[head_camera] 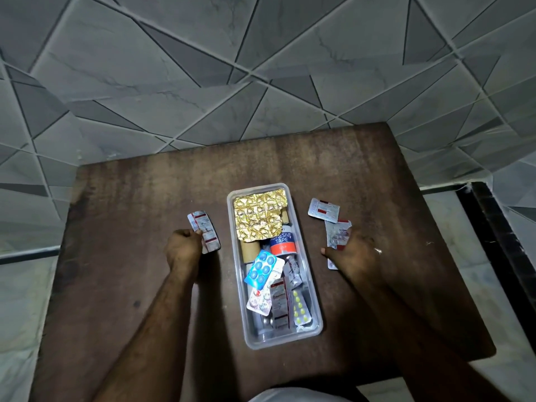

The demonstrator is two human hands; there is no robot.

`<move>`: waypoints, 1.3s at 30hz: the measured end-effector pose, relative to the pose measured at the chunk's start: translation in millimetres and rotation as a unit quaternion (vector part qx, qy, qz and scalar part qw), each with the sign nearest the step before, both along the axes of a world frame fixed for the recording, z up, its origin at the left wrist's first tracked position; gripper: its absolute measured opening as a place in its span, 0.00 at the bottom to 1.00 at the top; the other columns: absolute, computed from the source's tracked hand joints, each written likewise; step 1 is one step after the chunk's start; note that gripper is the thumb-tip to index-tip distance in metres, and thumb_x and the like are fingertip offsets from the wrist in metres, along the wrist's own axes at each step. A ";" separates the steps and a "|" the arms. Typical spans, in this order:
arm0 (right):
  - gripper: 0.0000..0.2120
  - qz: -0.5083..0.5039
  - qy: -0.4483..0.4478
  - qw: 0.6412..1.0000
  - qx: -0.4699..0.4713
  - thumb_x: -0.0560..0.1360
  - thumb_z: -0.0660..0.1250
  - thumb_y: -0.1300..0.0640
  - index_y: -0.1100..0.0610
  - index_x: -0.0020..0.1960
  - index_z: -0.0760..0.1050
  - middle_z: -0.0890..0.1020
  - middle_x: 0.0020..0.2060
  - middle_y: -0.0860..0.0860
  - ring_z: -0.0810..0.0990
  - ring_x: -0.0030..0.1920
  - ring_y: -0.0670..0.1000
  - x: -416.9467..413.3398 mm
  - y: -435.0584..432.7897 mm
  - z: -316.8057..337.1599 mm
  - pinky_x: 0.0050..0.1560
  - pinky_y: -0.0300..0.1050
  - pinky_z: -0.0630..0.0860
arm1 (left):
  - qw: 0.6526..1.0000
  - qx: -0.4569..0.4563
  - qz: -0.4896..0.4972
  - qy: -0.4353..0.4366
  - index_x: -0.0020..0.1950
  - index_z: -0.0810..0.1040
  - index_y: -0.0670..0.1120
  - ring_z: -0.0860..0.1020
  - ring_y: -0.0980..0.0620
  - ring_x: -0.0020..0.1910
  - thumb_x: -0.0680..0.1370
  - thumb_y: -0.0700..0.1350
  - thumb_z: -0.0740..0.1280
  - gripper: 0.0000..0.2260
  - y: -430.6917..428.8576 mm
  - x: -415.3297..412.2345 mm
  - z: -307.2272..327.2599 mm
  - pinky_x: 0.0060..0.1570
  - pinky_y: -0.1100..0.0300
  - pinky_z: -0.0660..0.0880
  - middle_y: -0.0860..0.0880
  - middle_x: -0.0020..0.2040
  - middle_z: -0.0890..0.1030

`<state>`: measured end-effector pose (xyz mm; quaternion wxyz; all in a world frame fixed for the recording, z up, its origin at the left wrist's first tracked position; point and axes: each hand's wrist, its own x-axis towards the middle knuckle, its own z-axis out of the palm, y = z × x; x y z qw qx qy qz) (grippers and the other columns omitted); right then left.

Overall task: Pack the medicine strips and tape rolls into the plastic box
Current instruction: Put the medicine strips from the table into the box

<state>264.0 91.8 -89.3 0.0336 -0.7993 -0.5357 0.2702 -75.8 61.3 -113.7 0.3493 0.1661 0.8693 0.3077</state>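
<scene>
A clear plastic box stands mid-table, holding a gold foil strip, an adhesive tape roll, a blue pill strip, a yellow pill strip and several silver strips. Left of the box, my left hand pinches a silver strip with red bands. On the right side, my right hand lies over a silver strip, fingers touching it; whether it grips the strip is unclear. Another silver strip lies just beyond it on the table.
The brown wooden table is small, with grey tiled floor around it. A dark strip runs along the floor to the right. White cloth shows at the bottom edge.
</scene>
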 end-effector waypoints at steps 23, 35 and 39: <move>0.38 0.255 0.018 0.966 -0.024 0.67 0.66 0.32 0.51 0.68 0.61 0.74 0.58 0.57 0.77 0.56 0.59 -68.4 -97.2 96.4 0.55 0.53 0.77 | 0.959 -0.021 -0.281 -0.012 0.35 0.81 0.48 0.80 0.49 0.31 0.68 0.49 0.76 0.07 -97.5 91.5 88.0 0.39 0.51 0.81 0.50 0.30 0.83; 0.32 0.304 -0.052 0.951 -0.018 0.71 0.67 0.39 0.57 0.66 0.63 0.71 0.59 0.59 0.75 0.56 0.61 -76.1 -111.5 97.4 0.55 0.53 0.74 | 0.925 -0.099 -0.353 0.098 0.39 0.80 0.52 0.82 0.52 0.41 0.70 0.51 0.73 0.05 -100.5 100.7 89.7 0.39 0.64 0.71 0.51 0.40 0.85; 0.31 0.323 -0.064 0.944 -0.013 0.72 0.67 0.41 0.58 0.66 0.63 0.67 0.63 0.59 0.74 0.56 0.61 -81.4 -116.7 95.9 0.54 0.52 0.74 | 0.913 -0.109 -0.375 0.120 0.42 0.83 0.49 0.82 0.52 0.41 0.71 0.52 0.72 0.07 -98.8 101.6 89.7 0.37 0.64 0.69 0.50 0.42 0.86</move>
